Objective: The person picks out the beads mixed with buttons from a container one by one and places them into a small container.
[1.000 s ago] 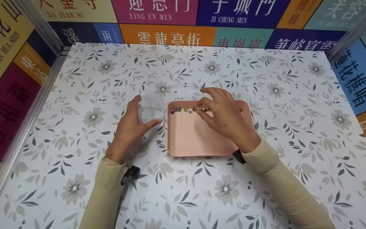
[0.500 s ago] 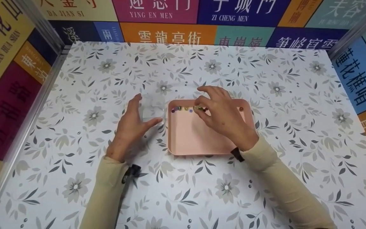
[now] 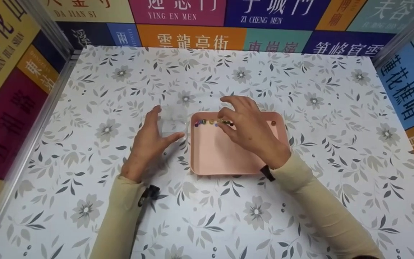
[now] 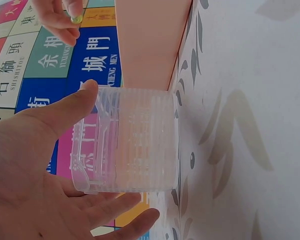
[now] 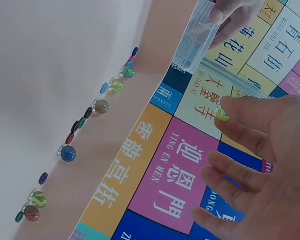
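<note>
With the left hand [image 3: 146, 141], holds a clear plastic box [image 3: 174, 124] by its sides — thumb on one side, fingers reaching along the other. Rests the box on the white table [image 3: 199, 216] with grey flowers and leaves, just left of a pink tray [image 3: 225, 154]. Cannot tell if touching the tray or a tiny bit apart.

With the right hand [image 3: 252, 135], pinches a small yellow-green marble [image 5: 222, 113] between thumb and pointing finger. Bends the other three fingers a little, spread away from the marble. In the head view, shows the pinching tips by the far wall of the tray, right by the others lying there.

Inside the tray, along that far wall, a line of little round things: a blue marble [image 5: 68, 153], a grey-brown marble [image 5: 101, 106], a yellowish marble [image 5: 116, 86]. Toward the right end, a green marble [image 5: 39, 199] just beside a red-brown marble [image 5: 32, 213]. In between, small dark ovals [image 5: 88, 113] — too small to tell what kind.

On both arms, cream sleeves [image 3: 120, 216], with a small black gadget [image 3: 152, 192] under the left wrist. Past the table, coloured signs [image 3: 178, 14] with big Chinese letters.
</note>
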Demonstrator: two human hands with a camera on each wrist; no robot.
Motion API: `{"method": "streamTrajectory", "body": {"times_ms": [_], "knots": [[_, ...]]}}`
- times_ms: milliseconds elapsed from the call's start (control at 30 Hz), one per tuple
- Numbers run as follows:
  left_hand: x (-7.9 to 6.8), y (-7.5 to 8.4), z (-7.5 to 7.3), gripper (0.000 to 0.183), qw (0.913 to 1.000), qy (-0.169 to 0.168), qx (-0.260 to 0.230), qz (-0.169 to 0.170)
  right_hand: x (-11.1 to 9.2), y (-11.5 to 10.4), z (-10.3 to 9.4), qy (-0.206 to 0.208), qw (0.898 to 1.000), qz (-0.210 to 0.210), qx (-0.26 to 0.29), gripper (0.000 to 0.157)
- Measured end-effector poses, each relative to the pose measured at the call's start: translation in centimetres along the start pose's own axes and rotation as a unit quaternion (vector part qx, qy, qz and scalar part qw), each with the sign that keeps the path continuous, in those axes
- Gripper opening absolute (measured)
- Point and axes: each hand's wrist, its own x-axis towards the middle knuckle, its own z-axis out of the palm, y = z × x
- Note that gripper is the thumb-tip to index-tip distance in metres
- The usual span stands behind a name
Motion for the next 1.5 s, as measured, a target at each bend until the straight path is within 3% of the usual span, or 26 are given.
{"method": "streamTrajectory", "body": {"times_ms": [233, 667, 1133, 1500], "knots": [[0.0, -0.1, -0.1, 0.113, 0.9999, 0.0, -0.006, -0.01, 0.3, -0.2, 0.1, -0.001, 1.0, -0.013, 0.002, 0.013], [-0.1, -0.1, 0.0, 0.112, 1.0, -0.003, 0.001, 0.004, 0.3, -0.4, 1.1, -0.004, 1.0, -0.023, 0.0, 0.011], [0.1, 0.4, -0.2, 0.112, 0.9999, -0.007, -0.006, -0.014, 0.9, -1.1, 1.3, -0.015, 0.999, -0.028, 0.003, 0.01], [0.0, 0.2, -0.1, 0.111, 1.0, -0.002, -0.007, -0.001, 1.0, -1.6, 1.8, -0.017, 0.999, -0.028, -0.002, 0.015]]}}
